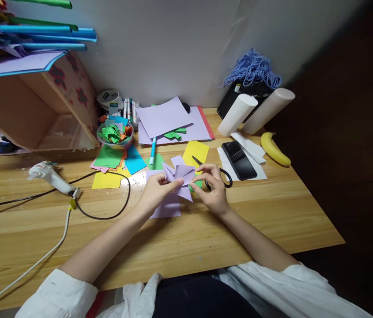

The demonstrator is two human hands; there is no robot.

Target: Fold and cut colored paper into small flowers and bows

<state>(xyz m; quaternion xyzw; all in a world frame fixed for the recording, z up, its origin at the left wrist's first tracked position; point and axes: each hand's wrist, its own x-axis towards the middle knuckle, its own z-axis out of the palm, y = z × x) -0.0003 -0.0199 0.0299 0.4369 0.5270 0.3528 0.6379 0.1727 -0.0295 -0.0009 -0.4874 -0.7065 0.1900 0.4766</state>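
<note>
A folded purple paper flower (pixel 183 173) with pointed petals is held above the table. My left hand (pixel 160 191) pinches it from the left, thumb pressed on its front. At its right side, my right hand (pixel 213 190) has thumb and fingertips closed on the edge of a petal. Beneath lies a flat purple paper sheet (pixel 166 211). Behind my right hand are black-handled scissors (pixel 228 177), partly hidden, their blades over a yellow paper sheet (pixel 197 150). Some green paper (pixel 198 184) shows between the hands.
A glue gun (pixel 49 176) with its cable stands left. Behind are a bowl of folded paper pieces (pixel 116 134), coloured sheets (pixel 108 157), a blue marker (pixel 153 151) and large purple sheets (pixel 166 117). On the right are a phone (pixel 239 160), a banana (pixel 275 149) and white rolls (pixel 237 115).
</note>
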